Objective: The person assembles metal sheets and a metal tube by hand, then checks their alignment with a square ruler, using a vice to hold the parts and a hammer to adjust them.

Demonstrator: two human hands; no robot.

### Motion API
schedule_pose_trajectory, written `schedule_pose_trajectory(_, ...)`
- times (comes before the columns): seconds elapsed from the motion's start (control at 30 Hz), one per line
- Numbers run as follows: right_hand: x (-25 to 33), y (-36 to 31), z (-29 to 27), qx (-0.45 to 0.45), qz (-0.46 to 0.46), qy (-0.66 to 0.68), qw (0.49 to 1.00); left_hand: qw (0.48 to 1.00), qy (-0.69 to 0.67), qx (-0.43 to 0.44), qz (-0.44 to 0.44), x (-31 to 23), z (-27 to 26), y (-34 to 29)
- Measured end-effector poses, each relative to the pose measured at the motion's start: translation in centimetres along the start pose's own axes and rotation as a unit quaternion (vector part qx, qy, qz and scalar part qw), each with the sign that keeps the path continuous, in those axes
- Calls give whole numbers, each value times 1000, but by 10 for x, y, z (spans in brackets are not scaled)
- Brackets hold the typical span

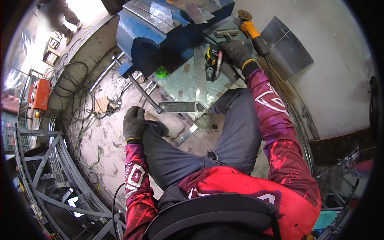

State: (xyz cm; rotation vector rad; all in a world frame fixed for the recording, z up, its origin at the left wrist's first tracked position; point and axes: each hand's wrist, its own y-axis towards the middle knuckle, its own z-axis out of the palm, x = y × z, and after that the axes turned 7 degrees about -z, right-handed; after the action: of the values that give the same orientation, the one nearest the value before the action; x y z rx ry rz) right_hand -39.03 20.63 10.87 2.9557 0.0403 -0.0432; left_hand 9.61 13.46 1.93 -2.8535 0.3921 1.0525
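The right hand (237,53), in a coarse grey knitted glove with a yellow cuff edge, is reaching over the right side of a smooth, greenish, sheet-topped desk (180,85). Its fingers are bending partway closed, and a dull grey metal hammer with a T-shaped head (226,33) is lying right at them; whether they are gripping its handle, I cannot tell. A black-and-yellow boxy tape measure (212,55) and a slim red-and-white marker (218,66) are lying just left of the fingers. The right arm is stretching forward in a slick red-and-purple sleeve.

The left hand (134,123), gloved alike, is hanging by the left knee, fingers loosely curling and palm hidden; I cannot tell whether it is holding anything. Its forearm is pointing forward.

Farther out, a flat metal bar frame with a triangular end (180,107) is lying at the desk's near edge, a bulky blue metal vise (140,50) is standing beyond, and an orange-and-black angle grinder (251,31) is lying past the hammer.
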Motion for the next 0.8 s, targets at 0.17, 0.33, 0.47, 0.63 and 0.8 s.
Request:
schedule_pose_trajectory(0.17,-18,9,4,-86,14,29,996,1000,9,0,-9,-4,6,0)
schedule_pose_trajectory(0.33,-49,-6,-15,44,422,159,891,1000,-2,-5,18,-11,4,3)
schedule_pose_trajectory(0.47,-5,-7,-15,173,417,47,891,1000,-1,-20,1,-4,-3,1)
schedule_pose_trajectory(0.63,4,5,-7,149,432,42,889,999,9,-13,-33,-10,0,-3)
schedule_pose_trajectory(0.8,14,8,-17,106,451,129,877,998,4,-10,-54,1,-11,-11)
